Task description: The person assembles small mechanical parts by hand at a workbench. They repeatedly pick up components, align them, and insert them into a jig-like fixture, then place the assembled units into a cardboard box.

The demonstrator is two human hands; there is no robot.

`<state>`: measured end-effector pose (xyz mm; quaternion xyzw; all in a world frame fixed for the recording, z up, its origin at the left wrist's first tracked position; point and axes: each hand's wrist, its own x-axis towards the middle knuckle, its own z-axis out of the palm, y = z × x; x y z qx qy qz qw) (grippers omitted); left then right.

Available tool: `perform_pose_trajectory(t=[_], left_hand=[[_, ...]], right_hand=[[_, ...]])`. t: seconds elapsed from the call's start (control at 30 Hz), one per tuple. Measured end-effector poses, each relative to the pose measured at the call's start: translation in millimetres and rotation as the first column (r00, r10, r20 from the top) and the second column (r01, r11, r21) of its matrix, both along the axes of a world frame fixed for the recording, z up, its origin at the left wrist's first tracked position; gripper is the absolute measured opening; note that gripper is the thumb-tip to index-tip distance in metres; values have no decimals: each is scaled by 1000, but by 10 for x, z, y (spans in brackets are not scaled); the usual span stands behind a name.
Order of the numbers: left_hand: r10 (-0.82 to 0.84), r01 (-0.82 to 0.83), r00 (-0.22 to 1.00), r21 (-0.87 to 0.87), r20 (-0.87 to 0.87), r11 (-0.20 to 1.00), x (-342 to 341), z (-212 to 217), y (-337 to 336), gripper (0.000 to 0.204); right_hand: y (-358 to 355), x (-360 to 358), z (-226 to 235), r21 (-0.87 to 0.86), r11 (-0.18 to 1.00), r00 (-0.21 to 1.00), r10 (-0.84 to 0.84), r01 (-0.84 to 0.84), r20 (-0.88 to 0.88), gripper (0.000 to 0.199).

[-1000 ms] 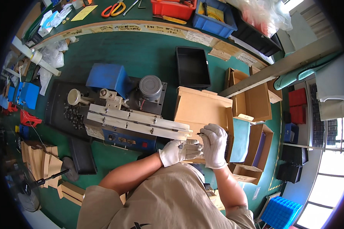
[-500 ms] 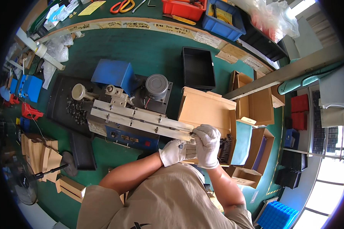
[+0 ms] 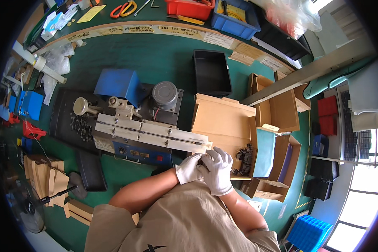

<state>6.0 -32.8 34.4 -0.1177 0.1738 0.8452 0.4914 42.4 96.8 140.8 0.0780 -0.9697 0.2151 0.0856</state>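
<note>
Both of my hands wear white gloves and meet just below the right end of the machine's metal guide rail (image 3: 185, 143). My left hand (image 3: 190, 169) is closed, its fingertips against the right glove. My right hand (image 3: 218, 171) curls over those fingertips, its fingers bent and close together. Whatever lies between them is too small or too covered to make out. Right of my right hand, an open cardboard box (image 3: 222, 119) holds several small dark parts (image 3: 244, 159) in a clustered row. The benchtop machine has a blue housing (image 3: 118, 87) and a round grey motor (image 3: 164, 94).
Loose dark bits lie in a black tray (image 3: 63, 122) at the machine's left. An empty black bin (image 3: 212, 73) stands behind the box. More cardboard boxes (image 3: 277, 109) and a slanting metal post (image 3: 306, 71) are at the right. A small fan (image 3: 27, 206) stands at the lower left.
My right hand has come away from the rail's end, down and left onto my left hand. The small dark part seen at my left fingers is now hidden. The whole view has shifted slightly.
</note>
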Motion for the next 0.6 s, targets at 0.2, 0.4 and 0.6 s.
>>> perform_pose_trajectory(t=[0.2, 0.4, 0.6], left_hand=[[-115, 113, 992, -24, -50, 993, -103, 101, 20, 45], [-191, 205, 973, -100, 129, 974, -128, 269, 14, 64], [-115, 122, 980, -34, 164, 992, -121, 256, -60, 33]], right_hand=[[262, -99, 126, -150, 988, 989, -6, -16, -148, 21], [353, -458, 315, -60, 998, 964, 8, -25, -266, 23], [139, -511, 327, -84, 993, 962, 54, -79, -266, 23]])
